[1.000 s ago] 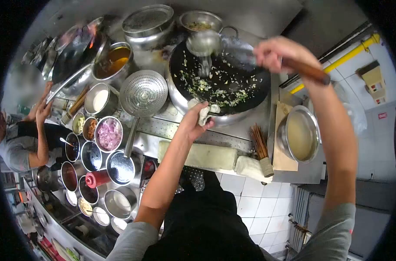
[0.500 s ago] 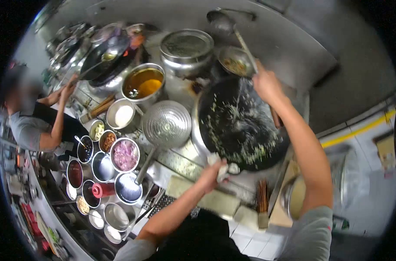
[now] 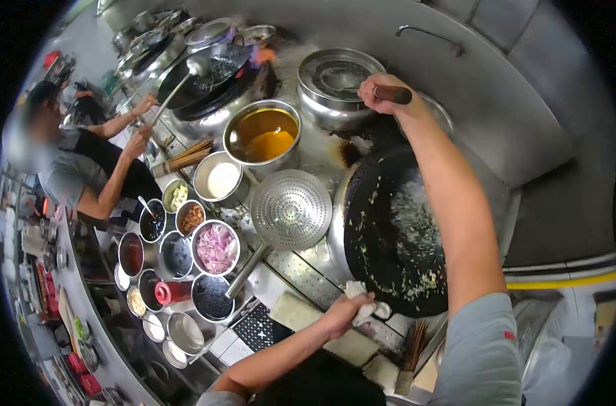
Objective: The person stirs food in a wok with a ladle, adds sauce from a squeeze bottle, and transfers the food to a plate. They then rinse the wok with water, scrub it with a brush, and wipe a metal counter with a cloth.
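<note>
My right hand (image 3: 382, 95) is closed around the wooden handle of a ladle (image 3: 393, 95). The ladle's far end dips toward a wide steel pot (image 3: 308, 84) of water behind the wok. Down at the near left edge of the big black wok (image 3: 362, 271), my left hand (image 3: 347, 315) grips a folded white cloth (image 3: 363, 311) against the rim. Clear, churning liquid with pale and green bits fills part of the wok, and my right forearm covers its right side. A round perforated strainer (image 3: 291, 210) lies left of the wok.
A pot of orange oil (image 3: 262, 132) and bowls of white powder (image 3: 223, 179) and sliced onion (image 3: 215, 248) stand to the left. A bamboo brush (image 3: 413, 355) lies near the front. At far left another person (image 3: 91, 159) works a second wok (image 3: 206, 78) beside flames.
My right hand has swung from above the wok to the water pot, bringing the ladle with it. My left hand stays on the cloth at the rim. The camera view has shifted.
</note>
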{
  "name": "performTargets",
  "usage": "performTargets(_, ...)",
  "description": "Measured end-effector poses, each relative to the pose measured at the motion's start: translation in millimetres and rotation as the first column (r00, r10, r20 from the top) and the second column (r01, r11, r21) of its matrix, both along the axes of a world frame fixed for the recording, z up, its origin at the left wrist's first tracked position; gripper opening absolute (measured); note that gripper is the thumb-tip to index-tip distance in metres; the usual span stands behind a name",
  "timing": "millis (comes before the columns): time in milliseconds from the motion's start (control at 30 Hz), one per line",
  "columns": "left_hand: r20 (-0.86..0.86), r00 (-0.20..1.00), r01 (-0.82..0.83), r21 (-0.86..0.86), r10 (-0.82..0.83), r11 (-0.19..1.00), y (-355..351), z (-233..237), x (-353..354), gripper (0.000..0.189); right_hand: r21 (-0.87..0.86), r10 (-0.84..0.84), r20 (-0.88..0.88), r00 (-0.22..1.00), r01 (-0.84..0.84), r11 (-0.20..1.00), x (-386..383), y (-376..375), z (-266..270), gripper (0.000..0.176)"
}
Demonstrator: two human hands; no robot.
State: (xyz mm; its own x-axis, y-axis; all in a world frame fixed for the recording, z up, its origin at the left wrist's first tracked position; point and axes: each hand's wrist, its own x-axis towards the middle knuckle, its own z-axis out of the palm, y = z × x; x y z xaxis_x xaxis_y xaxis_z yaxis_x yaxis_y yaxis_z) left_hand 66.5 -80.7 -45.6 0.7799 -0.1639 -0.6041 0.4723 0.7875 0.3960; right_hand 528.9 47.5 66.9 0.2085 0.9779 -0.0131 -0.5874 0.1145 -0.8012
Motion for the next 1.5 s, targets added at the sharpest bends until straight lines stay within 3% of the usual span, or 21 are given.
performTargets(67, 0.031, 0.999, 0.016, -0.015, -0.016, 1.0, 0.8, -6.1, -1.9, 0.017, -0.388, -0.232, -0.122, 0.965, 0.169, 0.906, -64.2, -36.8, 66.1, 0.018)
performTargets(167, 0.063, 0.996, 0.067, -0.041, -0.064, 0.997, 2.2, -9.5, 1.7, 0.018, -0.363, -0.22, -0.189, 0.957, 0.14, 0.921, -94.8, -86.7, 93.3, 0.017)
performTargets(200, 0.083, 0.995, 0.055, -0.034, -0.052, 0.998, 3.3, -3.9, 1.1, 0.018, -0.387, -0.218, -0.099, 0.971, 0.165, 0.907, -109.0, -103.4, 103.9, 0.016)
performTargets(233, 0.106, 0.991, 0.081, -0.002, -0.08, 0.997, 4.1, -2.6, 1.2, 0.018, -0.137, -0.251, 0.218, 0.943, 0.285, 0.949, -122.0, -123.2, 101.6, 0.016)
performTargets(300, 0.033, 0.993, 0.115, -0.017, -0.114, 0.993, 5.1, -17.1, 5.2, 0.022, -0.282, -0.22, 0.172, 0.96, 0.262, 0.923, -163.2, -167.1, 125.9, 0.015)
performTargets(400, 0.176, 0.978, 0.131, -0.102, -0.112, 0.986, 4.9, -25.4, 8.7, 0.026, -0.4, -0.309, -0.096, 0.946, 0.248, 0.882, -191.7, -226.4, 142.3, 0.017)
performTargets(500, 0.151, 0.982, 0.124, -0.075, -0.112, 0.989, 2.4, -26.9, 11.0, 0.027, -0.591, -0.37, -0.187, 0.91, 0.197, 0.782, -195.9, -290.0, 134.9, 0.052)
performTargets(567, 0.179, 0.982, 0.069, -0.066, -0.056, 0.995, -0.1, -11.5, 0.7, 0.028, -0.63, -0.322, 0.129, 0.938, 0.328, 0.704, -297.9, -302.2, 152.3, 0.015)
performTargets(600, 0.191, 0.98, 0.085, -0.122, -0.06, 0.989, 1.4, -17.9, 0.3, 0.029, -0.621, -0.381, 0.096, 0.92, 0.354, 0.699, -312.9, -313.4, 141.9, 0.011)
performTargets(667, 0.238, 0.97, 0.077, -0.145, -0.04, 0.986, 0.1, -13.1, -5.9, 0.032, -0.492, -0.321, 0.451, 0.833, 0.531, 0.69, -352.7, -340.6, 121.8, 0.015)
performTargets(700, 0.251, 0.967, 0.088, -0.165, -0.045, 0.982, -0.6, -14.6, -6.5, 0.032, -0.546, -0.366, 0.375, 0.852, 0.522, 0.655, -384.4, -340.3, 124.0, 0.018)
performTargets(767, 0.283, 0.957, 0.119, -0.159, -0.07, 0.98, -0.3, -20.1, -3.9, 0.035, -0.66, -0.183, 0.566, 0.804, 0.574, 0.484, -397.2, -355.3, 88.6, 0.025)
performTargets(833, 0.242, 0.965, 0.136, -0.142, -0.099, 0.98, 1.3, -20.5, 0.7, 0.035, -0.567, -0.02, 0.804, 0.594, 0.777, 0.274, -450.2, -350.5, 74.5, 0.029)
performTargets(900, 0.243, 0.962, 0.152, -0.097, -0.125, 0.984, 2.9, -19.8, 4.6, 0.034, -0.012, 0.443, 0.892, -0.095, 0.972, 0.233, -495.8, -365.9, 37.5, 0.034)
performTargets(967, 0.255, 0.96, 0.123, -0.016, -0.115, 0.992, 3.6, -17.3, 5.7, 0.033, -0.018, 0.446, 0.893, -0.051, 0.989, 0.149, -526.5, -386.9, 33.4, 0.045)
performTargets(1033, 0.273, 0.938, 0.245, -0.079, -0.215, 0.966, 7.0, -15.2, 8.0, 0.032, 0.282, 0.369, 0.885, -0.283, 0.958, 0.06, -541.0, -430.2, 10.8, 0.055)
performTargets(1100, 0.184, 0.974, 0.133, 0.0, -0.131, 0.991, -0.1, -1.3, 1.1, 0.031, 0.203, 0.311, 0.933, -0.179, 0.978, -0.046, -559.1, -474.1, -2.7, 0.062)
performTargets(1167, 0.208, 0.967, 0.149, -0.005, -0.144, 0.989, 1.5, -5.6, 3.3, 0.03, 0.392, 0.323, 0.873, -0.365, 0.92, -0.019, -567.0, -529.8, -44.3, 0.063)
performTargets(1400, 0.151, 0.981, 0.117, 0.035, -0.121, 0.992, -1.8, -5.4, 6.4, 0.031, -0.025, 0.52, 0.833, 0.186, 0.953, -0.302, -566.7, -631.5, -105.9, 0.056)
performTargets(1433, 0.11, 0.987, 0.115, 0.048, -0.119, 0.992, -1.7, -5.7, 7.1, 0.031, -0.033, 0.52, 0.833, 0.19, 0.955, -0.296, -560.4, -637.5, -104.6, 0.056)
performTargets(1500, 0.099, 0.982, 0.158, 0.043, -0.162, 0.986, -0.8, -4.1, 8.9, 0.031, 0.129, 0.665, 0.747, -0.027, 0.986, -0.105, -551.0, -642.5, -92.0, 0.047)
